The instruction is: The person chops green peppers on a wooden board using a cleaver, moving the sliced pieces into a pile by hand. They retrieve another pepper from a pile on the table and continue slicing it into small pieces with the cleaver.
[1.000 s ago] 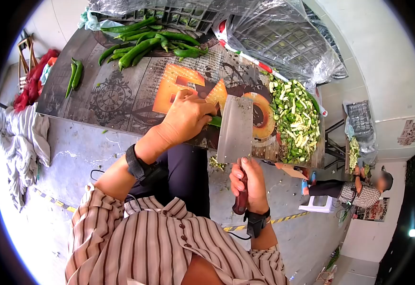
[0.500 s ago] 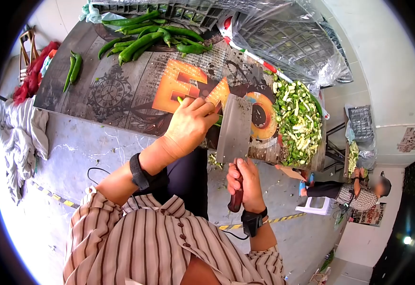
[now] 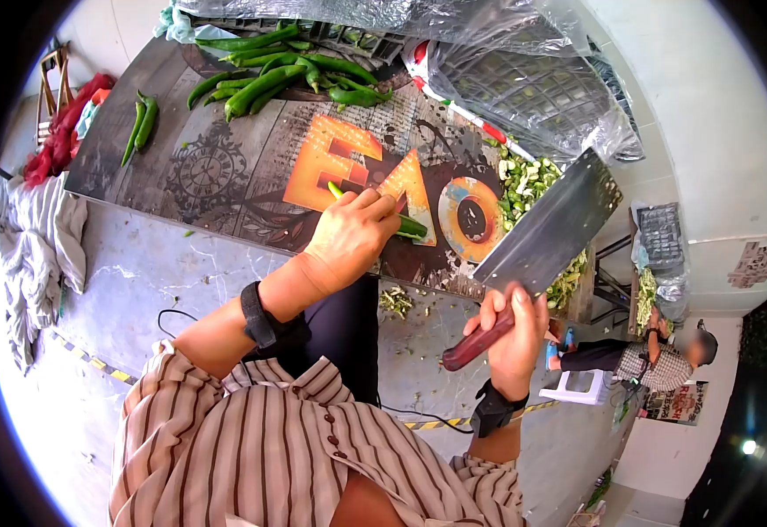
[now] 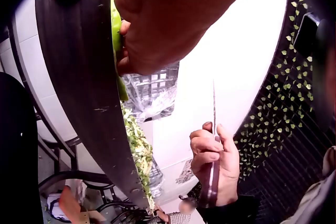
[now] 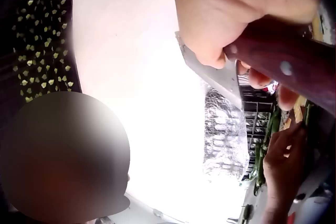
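Observation:
My left hand [image 3: 354, 233] holds a long green pepper [image 3: 412, 228] against the printed tabletop [image 3: 252, 176]. Its cut end sticks out to the right of the fingers, and the pale tip shows on the other side. In the left wrist view the pepper [image 4: 116, 24] lies along the table edge under the fingers. A cleaver [image 3: 564, 224] is in my right hand [image 3: 517, 338], gripped by its dark red wooden handle. Its broad blade is tilted and overlaps the heap of chopped green pepper [image 3: 524, 180] in the head view, apart from the held pepper.
Whole green peppers [image 3: 265, 83] are piled at the back left, with two more [image 3: 142, 123] near the left edge. Plastic-covered black crates [image 3: 533, 97] stand along the back. Pepper scraps [image 3: 396, 301] lie on the floor. Another person [image 3: 665, 356] is at a table off right.
The cleaver has lifted off the pepper's end and swung right, its blade turning over the chopped heap. My left hand stays on the pepper, whose cut end now shows.

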The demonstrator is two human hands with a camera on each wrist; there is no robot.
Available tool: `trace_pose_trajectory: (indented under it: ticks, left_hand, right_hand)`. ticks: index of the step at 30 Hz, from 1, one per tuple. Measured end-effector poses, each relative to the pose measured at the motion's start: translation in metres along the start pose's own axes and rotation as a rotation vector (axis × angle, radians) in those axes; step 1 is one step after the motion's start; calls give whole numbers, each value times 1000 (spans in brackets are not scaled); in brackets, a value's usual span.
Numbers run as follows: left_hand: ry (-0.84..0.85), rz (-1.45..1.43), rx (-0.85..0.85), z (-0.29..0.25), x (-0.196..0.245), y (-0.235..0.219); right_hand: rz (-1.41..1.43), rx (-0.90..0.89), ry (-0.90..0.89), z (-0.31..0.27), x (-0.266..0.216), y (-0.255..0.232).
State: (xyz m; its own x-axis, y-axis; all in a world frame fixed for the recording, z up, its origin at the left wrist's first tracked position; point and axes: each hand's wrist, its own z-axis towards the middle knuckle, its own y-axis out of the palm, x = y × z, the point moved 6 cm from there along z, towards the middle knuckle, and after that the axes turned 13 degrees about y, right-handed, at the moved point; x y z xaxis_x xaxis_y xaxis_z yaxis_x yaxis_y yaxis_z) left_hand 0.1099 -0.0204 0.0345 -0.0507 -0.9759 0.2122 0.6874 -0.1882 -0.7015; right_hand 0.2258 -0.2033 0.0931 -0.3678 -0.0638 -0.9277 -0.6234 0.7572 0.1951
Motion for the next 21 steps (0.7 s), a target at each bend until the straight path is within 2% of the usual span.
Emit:
trace_pose_trajectory:
  ticks: [2, 3, 5, 9, 14, 17, 21]
  left_hand:
    - [-1, 3, 10, 1, 1, -1]
    - [-1, 13, 13, 2, 1, -1]
    - [-2, 19, 14, 2, 2, -1]
    - [-27, 12, 44, 1, 0, 2]
    - [-29, -39, 67, 1, 0, -3]
    - [-47, -37, 26, -1, 0, 0]
    - [-2, -59, 84, -4, 0, 0]
  right_hand:
    - [-145, 5, 26, 6, 0, 0]
    - [-263, -22, -10, 12, 2, -1]
    - [-554, 17, 52, 22, 4, 0]
    - [-1058, 29, 25, 39, 0, 11]
    - [-1163, 14, 86, 47, -1, 22]
    - [-1168, -23, 108, 48, 3, 28]
    - [-1189, -79, 128, 42, 5, 41]
